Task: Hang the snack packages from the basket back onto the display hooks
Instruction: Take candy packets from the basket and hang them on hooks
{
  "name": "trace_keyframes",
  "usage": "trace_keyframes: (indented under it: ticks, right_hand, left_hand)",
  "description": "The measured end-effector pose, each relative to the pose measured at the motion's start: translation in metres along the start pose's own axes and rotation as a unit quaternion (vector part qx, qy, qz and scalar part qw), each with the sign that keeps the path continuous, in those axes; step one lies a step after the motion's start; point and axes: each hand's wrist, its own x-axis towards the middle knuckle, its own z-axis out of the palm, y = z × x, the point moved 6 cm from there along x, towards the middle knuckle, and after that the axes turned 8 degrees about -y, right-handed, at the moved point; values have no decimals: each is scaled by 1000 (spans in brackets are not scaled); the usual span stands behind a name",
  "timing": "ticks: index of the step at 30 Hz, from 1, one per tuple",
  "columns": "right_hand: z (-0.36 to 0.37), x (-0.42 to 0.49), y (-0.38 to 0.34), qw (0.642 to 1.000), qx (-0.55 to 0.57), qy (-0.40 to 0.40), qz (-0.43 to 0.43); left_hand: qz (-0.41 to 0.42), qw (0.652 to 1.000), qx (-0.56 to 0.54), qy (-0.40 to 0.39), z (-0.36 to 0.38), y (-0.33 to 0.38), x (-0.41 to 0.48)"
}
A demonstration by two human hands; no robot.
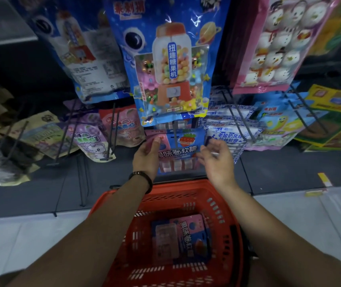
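Down at 6 o'clock, closest to me, sits the red basket (177,186) on the pale floor. One blue-and-pink snack package (186,239) lies flat in its bottom, so at least one more hang is left after this one.

Just past the basket's far rim, dead centre, both hands are up at a second blue-and-pink package (181,146). My left hand (146,158), beaded bracelet (142,179) on the wrist, grips the pack's upper-left corner, thumb on the front. My right hand (219,162) is at 3 o'clock of the pack with its fingers curled by the right edge. I cannot tell whether it is pinching the corner or only close to it.

Step in hand, my read: getting the header hole onto a peg. The pack's top edge runs up under the big gumball-machine bag (171,65) hanging at 12 o'clock, so the target peg is hidden from me.

To do it well:
- keep the header flat and taut between both hands
- find the peg tip first, then push straight back
- don't drag the gumball bag

Farther out, bare dark wire hooks (239,117) jut out at 2 o'clock over white-and-blue packs (227,131). A pink snowman pack (279,44) hangs at 1 o'clock.
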Motion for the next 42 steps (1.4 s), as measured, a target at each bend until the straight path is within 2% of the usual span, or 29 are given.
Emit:
trace_keyframes:
  ticks: [3,5,6,8,10,12,14,17,19,22,23,25,27,28,29,30,35,38,42]
  right_hand:
    - [-2,-24,5,993,-115,13,-10]
    - [3,-36,13,976,-214,-35,6]
    - [10,-41,21,960,-261,-90,36]
    - [30,-55,52,912,-299,-234,158]
    - [42,-71,91,840,-335,-337,263]
    - [46,-78,125,789,-399,-375,277]
    - [41,-85,159,769,-445,-360,286]
    - [29,-91,229,778,-443,-311,318]
    - [13,-88,312,776,-470,-283,312]
    - [2,-98,385,804,-418,-226,358]
    - [2,-106,387,808,-398,-216,378]
    - [4,-115,372,814,-394,-180,388]
    - [11,-125,330,827,-347,-122,424]
    - [11,-128,322,823,-337,-100,446]
    - [12,-128,314,829,-316,-84,454]
    - [12,-128,310,819,-315,-85,472]
    - [32,-128,311,821,-288,-153,468]
    - [36,-127,305,822,-303,-179,448]
    - [44,-124,287,854,-297,-219,367]
  left_hand:
    - [-23,999,40,-17,-11,-7,3]
    - [-41,997,53,-38,-23,-15,-2]
    - [-47,994,82,-54,-27,-18,-13]
    - [-63,980,152,-109,-35,-34,-35]
    - [-54,954,229,-186,-41,-46,-60]
    - [0,899,347,-266,-46,-54,-77]
    - [32,840,437,-320,-56,-68,-88]
    - [35,802,495,-332,-72,-94,-90]
    - [2,765,531,-364,-75,-115,-88]
    - [-27,651,594,-472,-64,-135,-91]
    - [-31,630,602,-490,-60,-138,-89]
    - [-28,631,604,-486,-56,-142,-80]
    - [-27,672,589,-447,-56,-142,-66]
    - [-29,697,574,-429,-58,-140,-61]
    - [-35,713,563,-417,-59,-139,-57]
    - [-39,717,560,-413,-61,-140,-53]
    - [-42,674,602,-426,-68,-151,-49]
    - [-63,666,599,-440,-65,-154,-54]
    - [-72,671,601,-429,-62,-143,-61]
